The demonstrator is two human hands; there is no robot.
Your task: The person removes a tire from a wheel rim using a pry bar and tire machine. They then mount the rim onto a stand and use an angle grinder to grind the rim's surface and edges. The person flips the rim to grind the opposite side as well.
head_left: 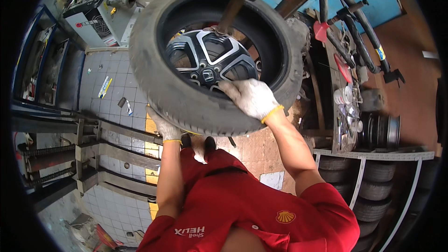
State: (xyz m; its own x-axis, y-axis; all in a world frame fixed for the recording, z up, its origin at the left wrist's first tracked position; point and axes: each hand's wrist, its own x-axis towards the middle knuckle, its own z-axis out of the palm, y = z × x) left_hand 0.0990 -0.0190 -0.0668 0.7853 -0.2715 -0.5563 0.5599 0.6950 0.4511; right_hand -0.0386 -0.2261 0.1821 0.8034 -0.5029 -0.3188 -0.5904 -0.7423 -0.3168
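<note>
A large black tire (144,65) is tilted in front of me, and a black-and-silver alloy wheel (207,60) shows through its opening. My right hand (252,98), in a white knit glove with a yellow cuff, grips the near right side of the tire, its fingers reaching over the inner edge. My left hand (163,125), gloved alike, holds the tire's lower left tread from outside; part of its fingers is hidden. A dark upright metal post (233,11) comes down to the wheel's centre region. How the wheel is fixed below is hidden behind the tire.
Black machine arms (352,23) with red parts stand at the right, beside a cluttered workbench (343,121). Stacked tires (375,182) fill a rack at lower right. Metal rails (126,154) run along the left, below a blue shelf cabinet (51,60). A grey machine (100,18) stands far left.
</note>
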